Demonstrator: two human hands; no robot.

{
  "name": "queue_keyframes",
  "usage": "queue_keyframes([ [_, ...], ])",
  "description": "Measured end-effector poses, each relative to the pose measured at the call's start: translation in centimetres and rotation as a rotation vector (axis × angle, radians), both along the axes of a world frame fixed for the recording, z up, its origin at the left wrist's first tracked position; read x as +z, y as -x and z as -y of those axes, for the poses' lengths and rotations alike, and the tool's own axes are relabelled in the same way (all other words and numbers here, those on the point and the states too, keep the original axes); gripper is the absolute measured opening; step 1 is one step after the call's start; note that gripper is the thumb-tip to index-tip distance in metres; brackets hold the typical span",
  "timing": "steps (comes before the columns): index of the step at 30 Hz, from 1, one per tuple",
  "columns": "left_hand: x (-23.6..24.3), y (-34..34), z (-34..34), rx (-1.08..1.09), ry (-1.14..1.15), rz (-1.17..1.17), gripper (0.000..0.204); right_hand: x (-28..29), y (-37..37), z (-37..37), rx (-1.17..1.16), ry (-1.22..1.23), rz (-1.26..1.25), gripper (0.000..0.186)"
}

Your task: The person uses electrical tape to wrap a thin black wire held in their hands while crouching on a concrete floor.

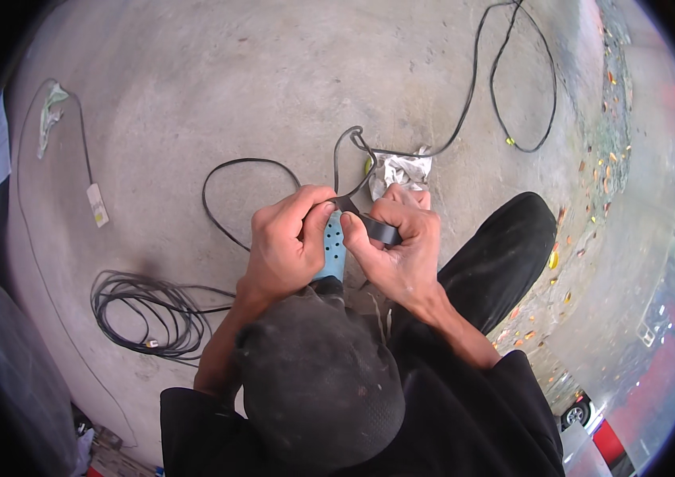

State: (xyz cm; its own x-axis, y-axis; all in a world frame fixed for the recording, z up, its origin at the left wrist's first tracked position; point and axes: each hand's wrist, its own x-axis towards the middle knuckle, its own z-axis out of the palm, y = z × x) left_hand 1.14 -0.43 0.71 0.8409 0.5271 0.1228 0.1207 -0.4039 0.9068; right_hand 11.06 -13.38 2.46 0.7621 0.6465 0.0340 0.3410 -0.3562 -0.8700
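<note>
My left hand is closed, its thumb and forefinger pinching a black cable near the end of a small loop. A roll of black tape is gripped in my right hand, with the fingers curled round it. From the roll a short dark strip runs across to the pinched spot, where the fingers hide how it meets the cable. Just below the hands shows a blue clog with round holes, on my foot. Crumpled white paper lies on the floor beyond my right hand.
Concrete floor surrounds me. A coiled black cable lies at left, and a wide cable loop at the far right. A white power strip and a pale green cloth lie farther left. Fallen leaves line the right side.
</note>
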Motion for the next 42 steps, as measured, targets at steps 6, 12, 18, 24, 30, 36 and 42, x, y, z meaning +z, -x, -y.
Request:
queue_keyframes([
  [6, -0.3, 0.9, 0.2, 0.052, 0.247, -0.059, 0.009, -0.4, 0.4, -0.1, -0.001, 0.012, -0.035, 0.033],
  [12, 0.0, 1.2, 0.8, 0.102, 0.856, -0.034, 0.017, -0.9, 0.4, 0.3, -0.002, 0.017, -0.083, 0.036],
  [18, 0.6, 1.5, 0.2, 0.003, 1.077, -0.090, 0.021, -1.4, -0.2, 0.4, 0.030, 0.019, -0.170, 0.035],
  [24, 1.2, 1.8, -0.4, -0.169, 1.128, -0.143, 0.021, -1.6, -1.8, 0.9, 0.124, -0.008, -0.273, 0.018],
  [30, 1.2, 1.3, -0.3, -0.273, 1.181, -0.173, 0.022, -1.6, -2.6, 1.0, 0.170, 0.070, -0.294, 0.018],
  [36, 0.6, 1.3, -0.3, -0.305, 1.260, -0.196, 0.020, -1.7, -4.0, 2.0, 0.311, 0.023, -0.236, 0.023],
  [42, -0.5, 1.5, -0.1, -0.350, 1.240, -0.231, 0.022, -2.0, -3.8, 2.7, 0.295, 0.061, -0.203, 0.023],
])
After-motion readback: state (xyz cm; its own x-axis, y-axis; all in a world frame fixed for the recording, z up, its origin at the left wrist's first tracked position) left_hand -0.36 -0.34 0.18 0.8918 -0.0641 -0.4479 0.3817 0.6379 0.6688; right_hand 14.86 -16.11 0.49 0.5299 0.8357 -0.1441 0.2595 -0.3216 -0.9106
